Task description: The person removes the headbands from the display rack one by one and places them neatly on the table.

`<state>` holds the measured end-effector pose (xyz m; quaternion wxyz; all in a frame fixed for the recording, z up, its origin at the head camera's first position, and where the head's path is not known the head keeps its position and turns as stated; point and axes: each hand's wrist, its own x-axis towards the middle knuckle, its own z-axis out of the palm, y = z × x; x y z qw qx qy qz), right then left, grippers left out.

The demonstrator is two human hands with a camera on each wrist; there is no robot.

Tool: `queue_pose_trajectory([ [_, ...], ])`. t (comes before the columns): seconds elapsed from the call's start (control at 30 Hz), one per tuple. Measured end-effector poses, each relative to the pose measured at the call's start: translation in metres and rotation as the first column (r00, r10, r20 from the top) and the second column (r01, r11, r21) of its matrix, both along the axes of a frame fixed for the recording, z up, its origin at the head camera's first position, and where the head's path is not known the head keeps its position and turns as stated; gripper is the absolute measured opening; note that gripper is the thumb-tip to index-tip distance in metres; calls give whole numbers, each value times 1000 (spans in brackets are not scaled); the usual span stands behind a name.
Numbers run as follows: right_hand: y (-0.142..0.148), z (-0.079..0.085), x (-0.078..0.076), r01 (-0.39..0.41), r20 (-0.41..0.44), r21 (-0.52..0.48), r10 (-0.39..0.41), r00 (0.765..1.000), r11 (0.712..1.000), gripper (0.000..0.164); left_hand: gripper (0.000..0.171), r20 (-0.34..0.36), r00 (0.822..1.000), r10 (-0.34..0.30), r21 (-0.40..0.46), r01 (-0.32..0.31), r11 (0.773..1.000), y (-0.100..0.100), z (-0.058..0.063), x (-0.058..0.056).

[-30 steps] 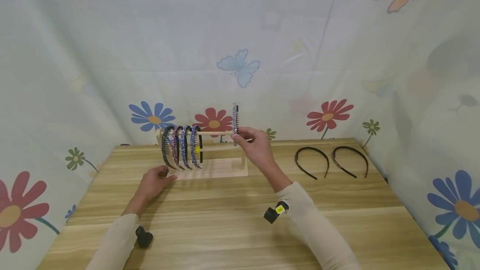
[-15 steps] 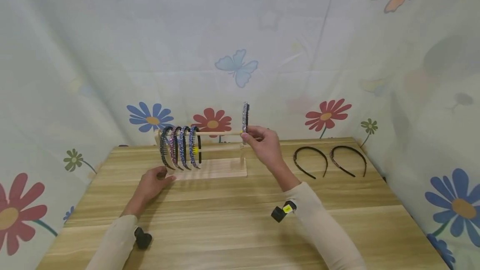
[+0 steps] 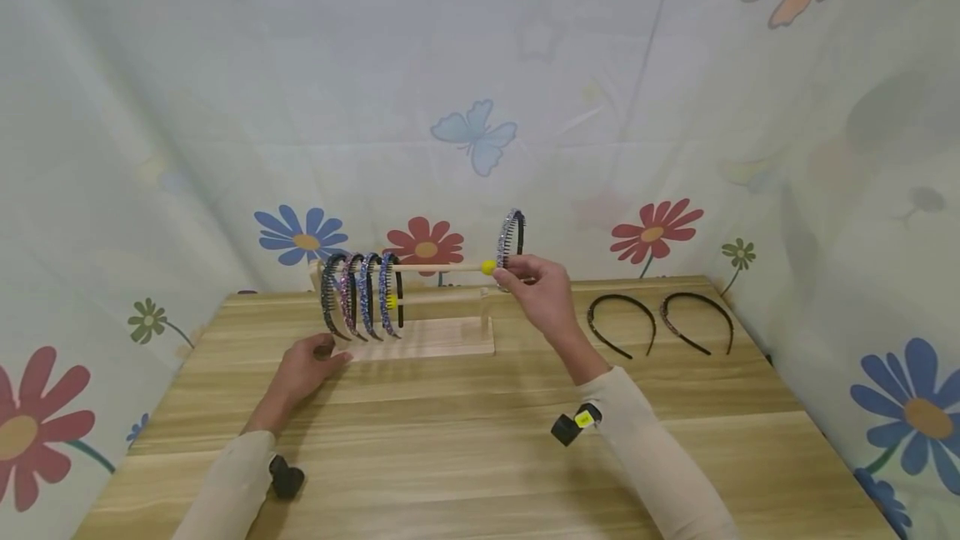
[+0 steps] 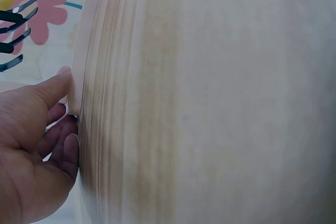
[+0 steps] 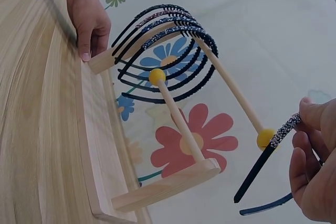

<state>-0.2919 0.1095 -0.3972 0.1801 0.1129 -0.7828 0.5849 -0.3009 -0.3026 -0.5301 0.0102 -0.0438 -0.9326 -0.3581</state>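
A silver glitter headband [image 3: 506, 236] with comb teeth is pinched between the thumb and fingers of my right hand [image 3: 546, 297]. It stands roughly upright, just right of the yellow ball [image 3: 488, 267] that ends the rack's upper rod. In the right wrist view, the headband's glitter band [image 5: 286, 128] passes close beside that ball; whether they touch I cannot tell. My left hand [image 3: 302, 369] grips the left end of the wooden headband rack [image 3: 446, 337], thumb on its base. Several glitter headbands [image 3: 386, 294] hang on the upper rod's left half.
Two dark headbands [image 3: 622, 298] [image 3: 699, 296] lie apart on the wooden table [image 3: 450, 440] to the right. A lower rod with its own yellow ball [image 5: 157, 76] juts from the rack's upright [image 5: 173, 182]. A flowered cloth [image 3: 570, 148] hangs behind.
My right hand has carried the silver headband rightward along the upper rod to beyond its end ball, which is now exposed. The headband has turned slightly. My left hand stays on the rack.
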Motion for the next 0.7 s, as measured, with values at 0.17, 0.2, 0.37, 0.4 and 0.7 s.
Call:
queue_pose_trajectory([
  [0.17, 2, -3, 1, -4, 10, -31, 4, 1000, 1000, 24, 59, 0, 1000, 1, 0, -1, 1000, 0, -1, -1],
  [0.2, 3, -3, 1, -5, 11, -37, 5, 1000, 999, 23, 59, -1, 1000, 1, 1, -1, 1000, 0, -1, -1],
  [0.37, 4, -9, 0, 10, 20, -46, -9, 1000, 999, 27, 60, -2, 1000, 1, 9, -1, 1000, 1, -1, -1],
  [0.4, 5, -10, 0, 14, 23, -48, -12, 1000, 999, 28, 60, -1, 1000, 0, 11, 0, 1000, 1, -1, -1],
  [0.7, 8, -20, -3, 45, 17, -48, -44, 999, 998, 29, 60, 8, 1000, 6, 21, -6, 1000, 1, -1, -1],
])
